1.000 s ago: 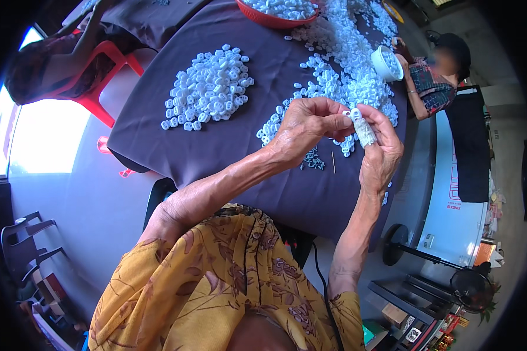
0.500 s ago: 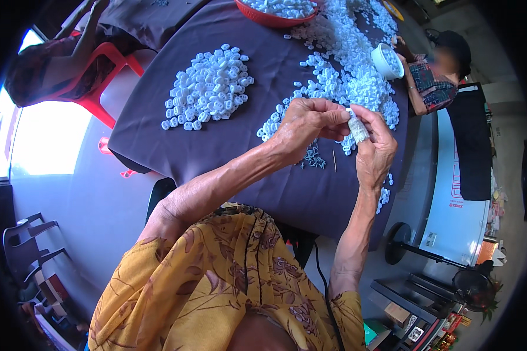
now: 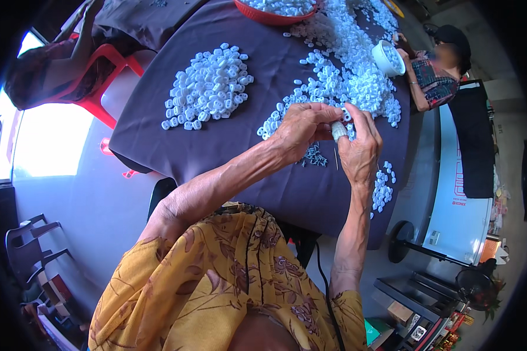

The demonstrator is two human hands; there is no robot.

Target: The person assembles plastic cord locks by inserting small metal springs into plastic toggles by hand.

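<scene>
My left hand (image 3: 301, 128) and my right hand (image 3: 362, 146) meet over the table's near right part. Between the fingertips of my right hand is a small white plastic piece (image 3: 346, 114) with a hole. A whitish wrap (image 3: 338, 130) covers my right thumb. The left thumb and forefinger are pinched together right beside the piece; whatever is in them is too small to make out. Just below my hands lies a little heap of small dark screw-like parts (image 3: 313, 157), and a thin stick (image 3: 335, 158) is beside it.
A pile of white pieces (image 3: 208, 88) sits on the dark tablecloth (image 3: 146, 111) at left. More cover the right side, around a white tub (image 3: 387, 58). A red basket (image 3: 269, 16) of them stands at the far edge. A co-worker (image 3: 439, 76) is at right, another person (image 3: 47, 67) at far left.
My right hand has shifted left and slightly down, its wrapped thumb turning lower, and uncovers more white pieces at the right edge. My left hand stays nearly in place.
</scene>
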